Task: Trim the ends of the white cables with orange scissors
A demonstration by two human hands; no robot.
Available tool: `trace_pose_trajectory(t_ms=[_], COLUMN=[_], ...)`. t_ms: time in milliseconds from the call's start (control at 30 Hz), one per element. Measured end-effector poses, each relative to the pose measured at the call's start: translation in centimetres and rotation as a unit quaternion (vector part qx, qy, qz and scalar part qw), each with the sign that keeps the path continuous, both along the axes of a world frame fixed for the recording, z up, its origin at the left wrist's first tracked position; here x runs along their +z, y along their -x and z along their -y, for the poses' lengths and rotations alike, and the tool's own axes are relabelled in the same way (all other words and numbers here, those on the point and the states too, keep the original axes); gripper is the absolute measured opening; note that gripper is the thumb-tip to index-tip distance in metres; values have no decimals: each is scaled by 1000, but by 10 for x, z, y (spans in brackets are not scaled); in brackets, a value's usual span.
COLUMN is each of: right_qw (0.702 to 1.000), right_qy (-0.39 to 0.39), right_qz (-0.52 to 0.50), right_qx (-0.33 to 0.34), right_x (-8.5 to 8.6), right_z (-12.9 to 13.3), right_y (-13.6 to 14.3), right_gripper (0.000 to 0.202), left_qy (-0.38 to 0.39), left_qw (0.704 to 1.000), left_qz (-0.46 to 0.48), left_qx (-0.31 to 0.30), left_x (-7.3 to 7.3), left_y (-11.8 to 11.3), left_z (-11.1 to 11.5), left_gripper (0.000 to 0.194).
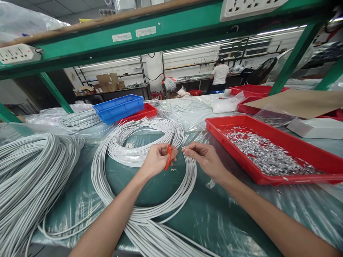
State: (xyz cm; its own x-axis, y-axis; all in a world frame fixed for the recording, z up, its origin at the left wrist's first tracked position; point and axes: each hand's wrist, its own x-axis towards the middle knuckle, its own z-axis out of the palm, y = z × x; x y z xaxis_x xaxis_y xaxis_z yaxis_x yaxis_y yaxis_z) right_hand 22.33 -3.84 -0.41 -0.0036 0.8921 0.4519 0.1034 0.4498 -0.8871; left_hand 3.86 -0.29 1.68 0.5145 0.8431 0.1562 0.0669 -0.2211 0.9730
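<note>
My left hand (160,159) is closed around the orange handle of a small tool (168,157), whose dark tip points up and away. Just to its right, my right hand (202,156) pinches the end of a thin white cable at its fingertips. Both hands are over the right side of a large coil of white cable (100,178), and they do not touch each other. A second ring of white cable (120,148) overlaps the coil's far side. Small pale scraps (173,170) lie on the green mat below my left hand.
A red tray (227,142) of small silvery metal parts stands at the right. Thick cable bundles (34,171) lie at the left. Behind are a blue bin (119,109) and a green shelf beam (187,30). A person (220,74) sits far back.
</note>
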Motion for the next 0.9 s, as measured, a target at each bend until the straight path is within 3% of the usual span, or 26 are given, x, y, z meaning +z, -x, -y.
trace_pose_trajectory(t_ms=[333,900], right_qw=[998,996], right_qy=[9,-31], right_qz=[-36,72], right_qx=[-43,-39], right_x=[0,-3], right_z=[-3,-4], right_y=[0,-4], right_gripper=[24,19], left_qy=[-92,-166], left_qw=[985,962], left_qz=[-143,-217], left_qx=[-23,-18], left_x=[-11,-11], left_y=[3,8], left_z=[0,-4], left_gripper=[15,19])
